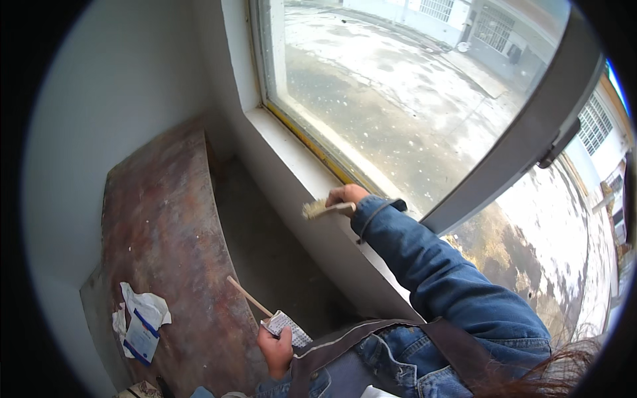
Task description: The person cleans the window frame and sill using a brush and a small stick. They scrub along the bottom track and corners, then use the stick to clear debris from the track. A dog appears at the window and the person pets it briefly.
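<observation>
My right hand (346, 195) is closed on a small brush (323, 210) with pale bristles and a light handle, held beside the white window sill (293, 149). The bristles point left, towards the room. Lower down, my left hand (277, 348) holds a folded piece of printed paper (288, 329) and a thin wooden stick (251, 297), whose far end reaches over the edge of the reddish-brown tabletop (169, 214). How the paper and stick meet is partly hidden by my fingers.
A blue and white packet (142, 338) and crumpled white paper (148, 307) lie on the tabletop. The sliding window's frame (527, 119) stands to the right, with a latch (560, 144). Yellow strip (318, 150) runs along the window track. Bare wall (114, 74) rises at left.
</observation>
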`<action>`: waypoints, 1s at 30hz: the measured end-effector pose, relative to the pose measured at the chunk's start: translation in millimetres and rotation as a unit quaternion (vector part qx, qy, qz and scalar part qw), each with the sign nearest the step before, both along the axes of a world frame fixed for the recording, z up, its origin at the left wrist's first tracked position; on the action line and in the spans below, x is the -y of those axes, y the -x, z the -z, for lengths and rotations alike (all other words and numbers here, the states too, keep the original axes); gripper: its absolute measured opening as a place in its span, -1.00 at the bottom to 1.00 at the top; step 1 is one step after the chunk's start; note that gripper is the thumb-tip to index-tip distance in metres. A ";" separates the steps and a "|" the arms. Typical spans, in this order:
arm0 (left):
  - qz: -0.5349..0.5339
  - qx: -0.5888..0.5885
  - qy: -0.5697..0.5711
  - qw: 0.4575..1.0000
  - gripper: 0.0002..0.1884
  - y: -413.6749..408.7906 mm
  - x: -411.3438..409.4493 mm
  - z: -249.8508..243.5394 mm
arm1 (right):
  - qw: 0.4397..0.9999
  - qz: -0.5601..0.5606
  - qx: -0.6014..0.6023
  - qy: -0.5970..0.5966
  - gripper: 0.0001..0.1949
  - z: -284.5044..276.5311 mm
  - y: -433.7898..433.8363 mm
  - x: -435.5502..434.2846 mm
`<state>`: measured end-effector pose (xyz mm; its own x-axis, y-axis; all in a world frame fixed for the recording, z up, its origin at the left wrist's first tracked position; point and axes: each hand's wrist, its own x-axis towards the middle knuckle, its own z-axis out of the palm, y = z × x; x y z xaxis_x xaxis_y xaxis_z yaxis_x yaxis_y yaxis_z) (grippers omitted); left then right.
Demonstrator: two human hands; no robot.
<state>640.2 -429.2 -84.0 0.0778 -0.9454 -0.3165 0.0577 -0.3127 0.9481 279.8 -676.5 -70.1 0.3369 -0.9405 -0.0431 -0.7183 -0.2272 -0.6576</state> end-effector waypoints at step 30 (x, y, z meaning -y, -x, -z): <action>0.043 -0.045 0.021 0.998 -0.77 -23.7 3.3 21.5 | 0.988 0.104 -0.105 0.035 -0.56 -22.5 -5.9 -79.5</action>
<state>663.9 -432.5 -105.5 -0.0301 -0.9602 -0.2777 0.1172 -0.2793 0.9530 285.8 -597.0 -47.7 0.1272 -0.9916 -0.0237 -0.8736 -0.1007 -0.4762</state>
